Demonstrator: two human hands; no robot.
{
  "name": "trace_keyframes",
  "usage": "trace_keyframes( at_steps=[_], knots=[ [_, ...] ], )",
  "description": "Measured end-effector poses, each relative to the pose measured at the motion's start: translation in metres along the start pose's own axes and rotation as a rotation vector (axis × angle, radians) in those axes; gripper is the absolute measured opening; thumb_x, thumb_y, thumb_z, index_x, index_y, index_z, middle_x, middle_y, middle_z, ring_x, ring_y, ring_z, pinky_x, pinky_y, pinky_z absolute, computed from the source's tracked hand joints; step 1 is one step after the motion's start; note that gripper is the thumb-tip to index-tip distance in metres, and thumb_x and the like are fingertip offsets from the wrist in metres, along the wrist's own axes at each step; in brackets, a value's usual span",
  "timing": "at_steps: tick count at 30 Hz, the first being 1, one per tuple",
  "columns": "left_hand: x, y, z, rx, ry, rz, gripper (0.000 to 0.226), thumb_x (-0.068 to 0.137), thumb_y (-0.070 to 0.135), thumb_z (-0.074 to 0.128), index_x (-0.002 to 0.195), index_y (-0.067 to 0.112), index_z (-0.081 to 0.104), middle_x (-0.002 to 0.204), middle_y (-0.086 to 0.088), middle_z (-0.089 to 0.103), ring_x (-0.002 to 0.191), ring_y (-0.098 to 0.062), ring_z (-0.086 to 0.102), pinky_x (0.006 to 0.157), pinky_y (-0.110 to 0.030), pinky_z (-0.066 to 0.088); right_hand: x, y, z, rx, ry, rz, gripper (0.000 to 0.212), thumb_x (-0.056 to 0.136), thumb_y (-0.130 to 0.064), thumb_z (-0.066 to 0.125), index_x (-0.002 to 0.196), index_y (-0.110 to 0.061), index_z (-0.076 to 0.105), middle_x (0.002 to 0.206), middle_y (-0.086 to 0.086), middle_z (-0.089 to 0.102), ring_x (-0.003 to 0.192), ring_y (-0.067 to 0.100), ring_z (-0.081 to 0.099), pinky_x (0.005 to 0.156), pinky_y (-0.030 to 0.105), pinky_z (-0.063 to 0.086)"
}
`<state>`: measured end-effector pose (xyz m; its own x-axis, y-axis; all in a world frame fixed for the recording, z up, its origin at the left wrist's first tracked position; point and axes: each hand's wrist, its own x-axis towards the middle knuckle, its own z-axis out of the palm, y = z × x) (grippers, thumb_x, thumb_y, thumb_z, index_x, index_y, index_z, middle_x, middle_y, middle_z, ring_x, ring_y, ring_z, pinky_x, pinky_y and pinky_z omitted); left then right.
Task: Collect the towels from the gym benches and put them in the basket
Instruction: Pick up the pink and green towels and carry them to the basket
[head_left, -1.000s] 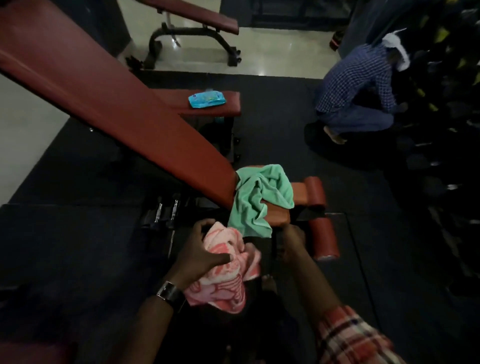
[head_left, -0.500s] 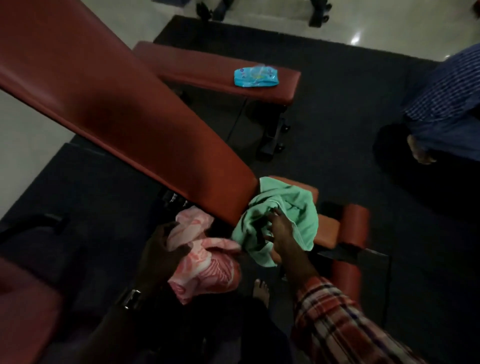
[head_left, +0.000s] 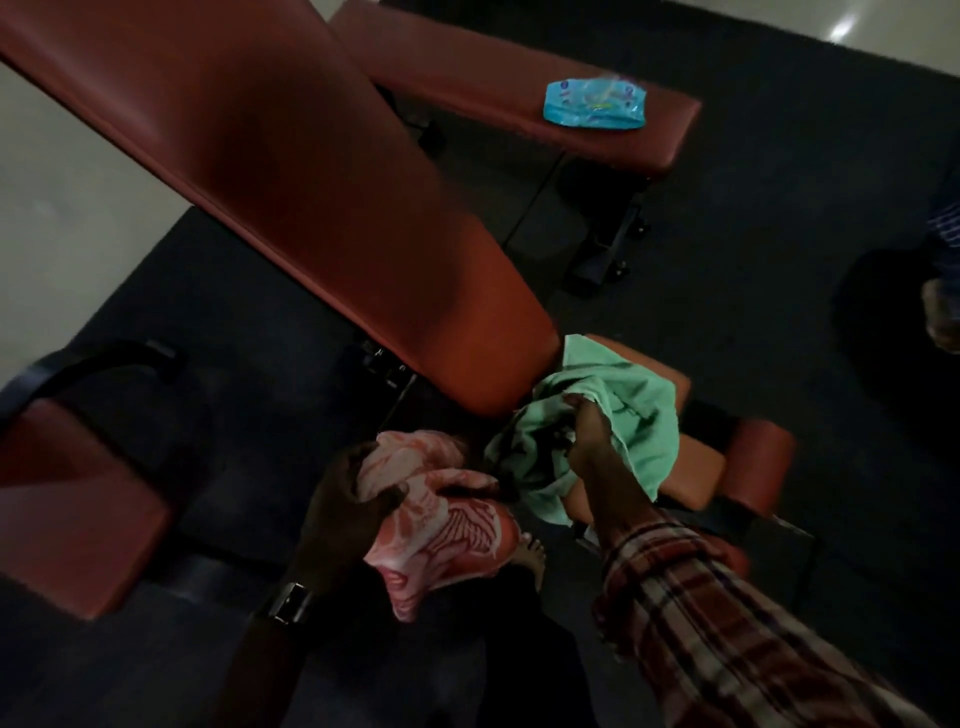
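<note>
A green towel lies bunched on the seat of the red incline bench, at the foot of its sloping backrest. My right hand grips a fold of it, fingers buried in the cloth. My left hand holds a pink and white patterned towel, which hangs in a bundle just left of the green one, above the dark floor. No basket is in view.
A flat red bench behind carries a blue plastic packet. Another red pad with a black frame sits at the left. A person's foot and sleeve show at the right edge. Dark mats cover the floor.
My right hand reached onto the green towel and closed on it. My left hand lowered the pink towel to the left. The view tilted down and closer to the bench.
</note>
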<state>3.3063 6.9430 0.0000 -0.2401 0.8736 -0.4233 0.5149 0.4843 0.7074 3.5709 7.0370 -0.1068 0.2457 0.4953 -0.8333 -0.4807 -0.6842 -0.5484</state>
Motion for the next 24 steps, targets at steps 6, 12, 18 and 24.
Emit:
trace_keyframes(
  at_steps=[6, 12, 18, 24],
  knots=[
    [-0.030, -0.011, -0.018, -0.125, 0.067, 0.050, 0.045, 0.079, 0.001, 0.078, 0.118, 0.013, 0.057, 0.114, 0.005, 0.068, 0.110, -0.009, 0.065, 0.087, -0.030, 0.055, -0.037, 0.016, 0.012, -0.105, 0.010, -0.203, 0.026, 0.087, -0.027, 0.067, 0.101, -0.005, 0.070, 0.088, 0.005, 0.070, 0.072, 0.011, 0.062, 0.066, 0.021, 0.051],
    [-0.081, -0.047, -0.071, -0.202, 0.235, 0.062, 0.058, 0.080, -0.002, 0.075, 0.132, 0.005, 0.051, 0.123, -0.001, 0.057, 0.109, -0.013, 0.057, 0.095, -0.031, 0.047, -0.129, 0.055, 0.055, -0.189, -0.272, -0.420, 0.014, 0.083, -0.005, 0.072, 0.090, 0.008, 0.070, 0.096, 0.022, 0.068, 0.090, 0.026, 0.060, 0.101, 0.049, 0.047],
    [-0.178, -0.124, -0.141, -0.388, 0.398, 0.085, 0.059, 0.080, -0.005, 0.072, 0.127, 0.027, 0.054, 0.113, 0.018, 0.060, 0.097, 0.008, 0.060, 0.085, -0.020, 0.048, -0.264, 0.111, 0.094, -0.077, -0.609, -0.288, 0.006, 0.086, -0.007, 0.063, 0.085, -0.005, 0.058, 0.092, 0.021, 0.060, 0.089, 0.031, 0.059, 0.083, 0.040, 0.052],
    [-0.305, -0.201, -0.222, -0.450, 0.542, 0.011, 0.052, 0.086, -0.006, 0.056, 0.103, 0.040, 0.073, 0.100, 0.022, 0.075, 0.095, 0.001, 0.068, 0.081, -0.023, 0.052, -0.394, 0.210, 0.139, -0.150, -1.053, -0.132, 0.022, 0.076, -0.009, 0.064, 0.075, -0.013, 0.042, 0.081, 0.013, 0.049, 0.086, 0.032, 0.051, 0.086, 0.046, 0.044]
  ],
)
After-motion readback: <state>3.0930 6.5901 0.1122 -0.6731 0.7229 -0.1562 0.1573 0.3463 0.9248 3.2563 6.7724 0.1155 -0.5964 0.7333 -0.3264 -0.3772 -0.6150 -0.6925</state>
